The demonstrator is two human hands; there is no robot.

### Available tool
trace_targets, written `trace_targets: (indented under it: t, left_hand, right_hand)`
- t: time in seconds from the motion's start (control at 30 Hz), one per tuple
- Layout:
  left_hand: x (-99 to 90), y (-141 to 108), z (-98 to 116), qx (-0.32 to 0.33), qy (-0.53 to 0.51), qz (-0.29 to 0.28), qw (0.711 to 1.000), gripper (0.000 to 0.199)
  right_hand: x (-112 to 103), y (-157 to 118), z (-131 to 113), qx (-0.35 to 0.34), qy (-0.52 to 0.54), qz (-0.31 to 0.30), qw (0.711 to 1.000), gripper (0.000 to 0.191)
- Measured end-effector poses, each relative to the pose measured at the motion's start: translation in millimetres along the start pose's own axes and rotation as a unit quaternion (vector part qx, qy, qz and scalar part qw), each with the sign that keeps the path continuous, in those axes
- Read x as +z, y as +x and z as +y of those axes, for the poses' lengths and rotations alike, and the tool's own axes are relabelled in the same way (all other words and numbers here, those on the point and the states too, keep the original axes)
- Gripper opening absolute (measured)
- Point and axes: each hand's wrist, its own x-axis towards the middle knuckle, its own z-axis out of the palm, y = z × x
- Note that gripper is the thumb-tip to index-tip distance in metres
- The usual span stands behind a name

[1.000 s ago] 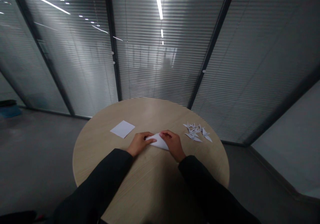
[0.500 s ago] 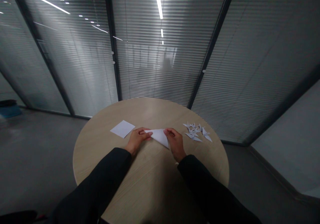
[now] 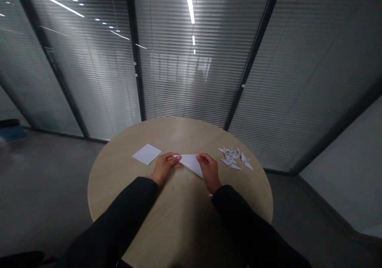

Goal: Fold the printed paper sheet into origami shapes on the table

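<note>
A white sheet of paper (image 3: 191, 163), folded into a triangle, is held between my two hands over the middle of the table. My left hand (image 3: 164, 167) pinches its left corner between thumb and fingers. On the other side, my right hand (image 3: 209, 172) grips the upper right part of the paper, its fingers curled. Left of my left hand lies a flat stack or sheet of square white paper (image 3: 146, 154). Several folded white paper cranes (image 3: 231, 157) lie in a cluster to the right of my right hand.
The round wooden table (image 3: 179, 130) stands close to a glass partition with blinds (image 3: 185, 92). A blue bin (image 3: 11, 130) with a dark rim sits on the floor at the far left. A pale wall (image 3: 349, 172) rises at the right.
The folded paper has shifted very slightly to the right, and my left thumb has moved a little up along its corner. Both hands keep their hold.
</note>
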Motion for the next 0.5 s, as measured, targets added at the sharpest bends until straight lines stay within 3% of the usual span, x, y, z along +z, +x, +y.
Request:
trace_targets:
  t: [0.5]
  left_hand:
    - [10.0,-9.2,-2.1,0.01,-0.057,0.032,0.998,0.034]
  right_hand:
    - [6.0,-4.5,-2.5,0.008,0.02,0.022,1.0,0.029]
